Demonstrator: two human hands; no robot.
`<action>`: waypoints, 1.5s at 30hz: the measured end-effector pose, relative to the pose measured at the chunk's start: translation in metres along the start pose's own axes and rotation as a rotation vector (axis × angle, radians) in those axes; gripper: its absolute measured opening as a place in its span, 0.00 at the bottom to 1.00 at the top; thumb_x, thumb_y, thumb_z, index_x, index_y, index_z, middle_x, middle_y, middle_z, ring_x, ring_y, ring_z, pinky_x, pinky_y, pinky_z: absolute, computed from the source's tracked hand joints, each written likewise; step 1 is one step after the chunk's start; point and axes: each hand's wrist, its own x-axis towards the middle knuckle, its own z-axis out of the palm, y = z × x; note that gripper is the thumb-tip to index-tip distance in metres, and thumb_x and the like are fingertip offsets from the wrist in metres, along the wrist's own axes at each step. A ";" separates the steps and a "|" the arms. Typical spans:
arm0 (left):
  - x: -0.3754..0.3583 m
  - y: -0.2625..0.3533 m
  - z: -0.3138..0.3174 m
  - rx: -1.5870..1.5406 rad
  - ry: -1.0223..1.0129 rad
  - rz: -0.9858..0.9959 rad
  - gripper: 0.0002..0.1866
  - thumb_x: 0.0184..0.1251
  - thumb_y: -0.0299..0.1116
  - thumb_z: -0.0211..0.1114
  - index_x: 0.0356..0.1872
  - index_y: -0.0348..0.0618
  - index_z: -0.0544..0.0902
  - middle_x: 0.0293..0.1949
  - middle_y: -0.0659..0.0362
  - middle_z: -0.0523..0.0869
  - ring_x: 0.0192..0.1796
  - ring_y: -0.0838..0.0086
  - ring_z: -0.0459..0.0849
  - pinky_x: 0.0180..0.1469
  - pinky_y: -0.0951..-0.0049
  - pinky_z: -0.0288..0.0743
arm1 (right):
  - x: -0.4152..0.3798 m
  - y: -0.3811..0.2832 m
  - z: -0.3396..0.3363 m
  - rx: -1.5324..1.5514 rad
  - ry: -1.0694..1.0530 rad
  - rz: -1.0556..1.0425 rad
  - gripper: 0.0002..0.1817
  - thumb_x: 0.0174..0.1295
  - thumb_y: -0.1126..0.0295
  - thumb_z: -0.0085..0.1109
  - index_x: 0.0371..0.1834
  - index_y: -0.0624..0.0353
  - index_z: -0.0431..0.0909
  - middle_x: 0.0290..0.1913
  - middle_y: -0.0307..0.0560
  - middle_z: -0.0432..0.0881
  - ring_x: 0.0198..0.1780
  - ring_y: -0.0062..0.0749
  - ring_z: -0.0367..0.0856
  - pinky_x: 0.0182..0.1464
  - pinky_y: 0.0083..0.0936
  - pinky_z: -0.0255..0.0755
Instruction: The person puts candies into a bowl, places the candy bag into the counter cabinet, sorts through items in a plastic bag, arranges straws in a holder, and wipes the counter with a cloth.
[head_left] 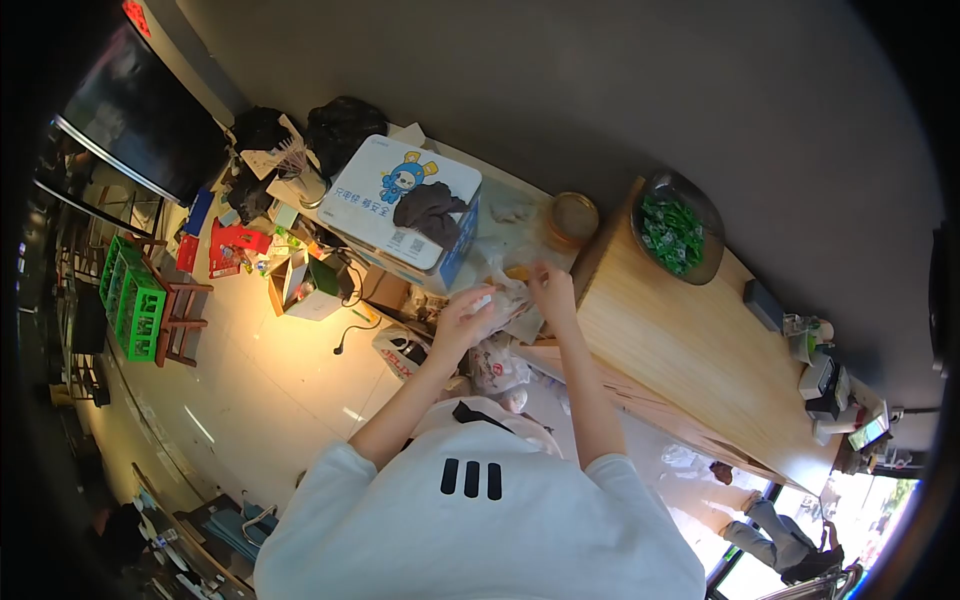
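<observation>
Between my two hands is a thin, see-through plastic bag (pixel 510 297), crumpled, over the lower edge of the counter. My left hand (pixel 466 318) is at its left side, fingers curled against the plastic. On the other side, my right hand (pixel 551 290) has its fingers closed on the bag's edge. Whatever the bag contains is too small to make out. Just below hangs another plastic bag (pixel 498 366) with red print. Above my left hand stands a white and blue box (pixel 345 215) with a cartoon figure, a dark crumpled cloth (pixel 430 210) lying on top.
A round lidded container (pixel 574 218) stands near the wall. On the wooden counter (pixel 690 340) to the right sits a dark bowl (pixel 648 180) of green packets. An open carton (pixel 305 288), a green crate (pixel 130 298) and a wooden stool (pixel 183 312) are at left. Another person (pixel 775 535) is at lower right.
</observation>
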 end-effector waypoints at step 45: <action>-0.002 0.017 -0.026 -0.128 -0.026 -0.143 0.17 0.66 0.25 0.56 0.56 0.39 0.75 0.58 0.58 0.70 0.61 0.73 0.69 0.59 0.74 0.63 | 0.228 0.088 0.064 -0.590 -0.214 -0.431 0.07 0.49 0.81 0.53 0.32 0.62 0.77 0.39 0.56 0.73 0.46 0.50 0.75 0.46 0.40 0.72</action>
